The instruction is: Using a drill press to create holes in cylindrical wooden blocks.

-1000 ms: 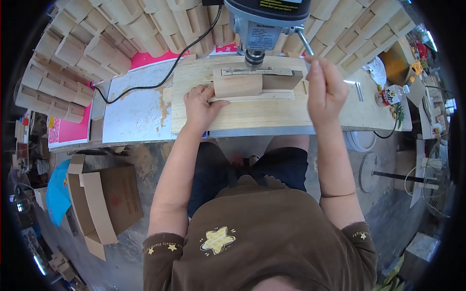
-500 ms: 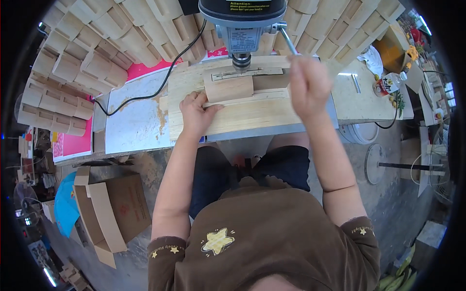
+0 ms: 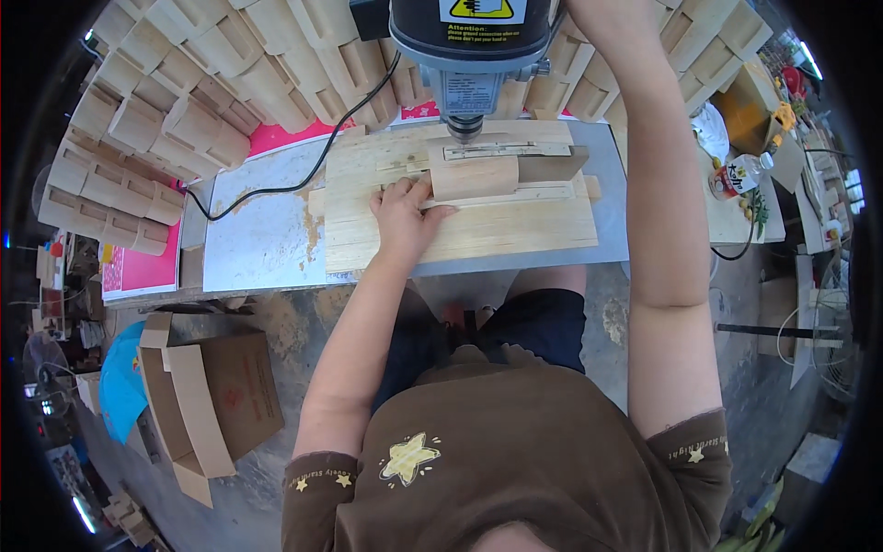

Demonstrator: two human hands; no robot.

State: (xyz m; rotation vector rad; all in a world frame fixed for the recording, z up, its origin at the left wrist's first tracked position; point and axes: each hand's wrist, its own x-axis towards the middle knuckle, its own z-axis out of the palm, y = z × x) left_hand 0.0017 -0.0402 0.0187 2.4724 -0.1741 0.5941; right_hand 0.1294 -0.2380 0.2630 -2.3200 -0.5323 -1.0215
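Left hand (image 3: 405,221), thumb and fingers parted, touches the curved wooden block (image 3: 476,178) at its left end; right hand (image 3: 609,20), can't tell.

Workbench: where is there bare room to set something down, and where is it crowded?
Free: the stained white board, bordered by the thin black cable behind and the flat pale wooden board rightward; also the wooden board's front strip, right of the left hand. Crowded: the back, with stacked pale wooden pieces and the black-topped grey drill.
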